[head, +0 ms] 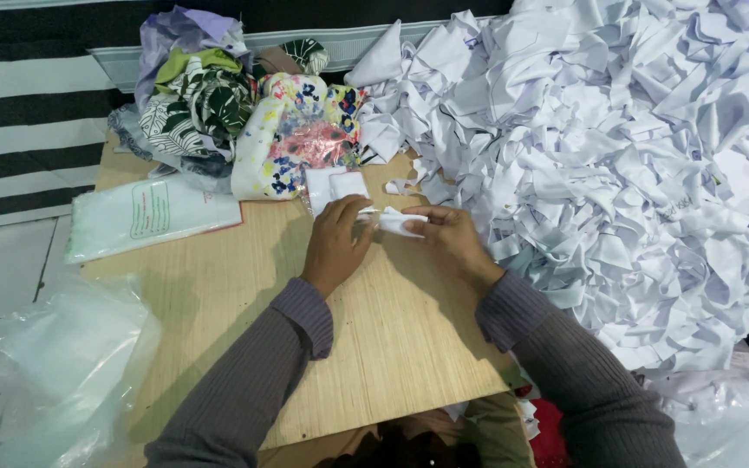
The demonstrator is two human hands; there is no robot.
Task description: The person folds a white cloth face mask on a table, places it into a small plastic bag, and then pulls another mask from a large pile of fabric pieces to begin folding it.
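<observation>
Bare wooden board (218, 295) lies open leftward — white fabric heap (617, 173) walls the right, seemingly deep.

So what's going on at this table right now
A person in grey ribbed sleeves works at a wooden table. Both hands meet over a small white piece of fabric: the left hand pinches one end, the right hand holds the other. A big heap of white fabric scraps fills the right side, a pile of printed cloth sits at the far edge, and clear plastic bags lie to the left.
</observation>
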